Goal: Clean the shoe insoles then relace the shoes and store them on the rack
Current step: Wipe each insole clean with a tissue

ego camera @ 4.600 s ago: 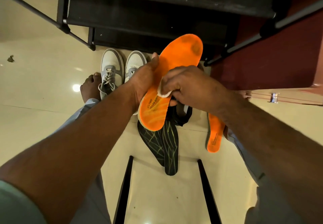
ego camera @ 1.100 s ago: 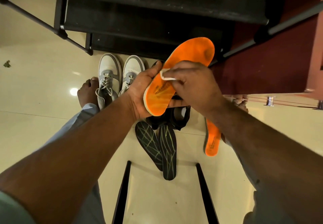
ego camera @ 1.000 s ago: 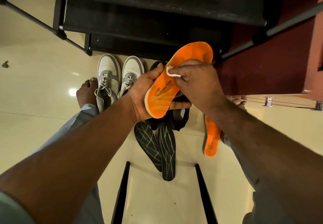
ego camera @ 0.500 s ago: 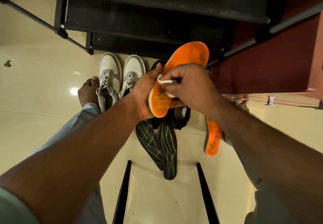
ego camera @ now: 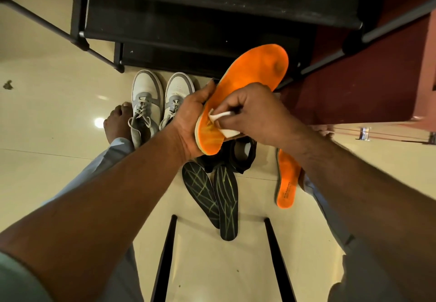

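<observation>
Head view: insole held up, cloth on it.
Left hand grips orange insole at its heel edge, toe toward rack. Right hand pinches white cloth against the insole's heel. Second orange insole and two black insoles lie on floor; grey shoes left.

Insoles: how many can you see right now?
4. One orange insole held in the left hand; a second orange insole on the floor, partly behind the right forearm; two black insoles side by side on the floor. Others may be hidden.
</observation>
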The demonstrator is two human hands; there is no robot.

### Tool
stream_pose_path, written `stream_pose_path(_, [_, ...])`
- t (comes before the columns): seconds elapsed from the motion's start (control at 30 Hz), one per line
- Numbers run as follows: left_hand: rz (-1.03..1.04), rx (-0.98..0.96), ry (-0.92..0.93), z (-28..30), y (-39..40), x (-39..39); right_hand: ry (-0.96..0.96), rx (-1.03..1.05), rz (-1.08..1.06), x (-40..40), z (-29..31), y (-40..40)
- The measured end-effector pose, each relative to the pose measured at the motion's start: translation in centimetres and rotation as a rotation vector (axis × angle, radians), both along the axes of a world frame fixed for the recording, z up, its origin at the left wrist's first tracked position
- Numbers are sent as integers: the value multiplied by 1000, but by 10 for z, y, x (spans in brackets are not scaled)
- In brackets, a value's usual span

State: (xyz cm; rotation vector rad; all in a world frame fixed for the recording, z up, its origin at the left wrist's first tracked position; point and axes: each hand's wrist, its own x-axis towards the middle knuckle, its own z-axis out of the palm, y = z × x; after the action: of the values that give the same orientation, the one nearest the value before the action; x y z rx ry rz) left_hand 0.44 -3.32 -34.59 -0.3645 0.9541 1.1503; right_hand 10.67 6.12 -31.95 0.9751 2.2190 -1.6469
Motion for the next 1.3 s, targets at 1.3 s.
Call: stream_pose_path(1.3, [263,58,-29,-21,1,1,-24,-17,-250,-5,-8,-3])
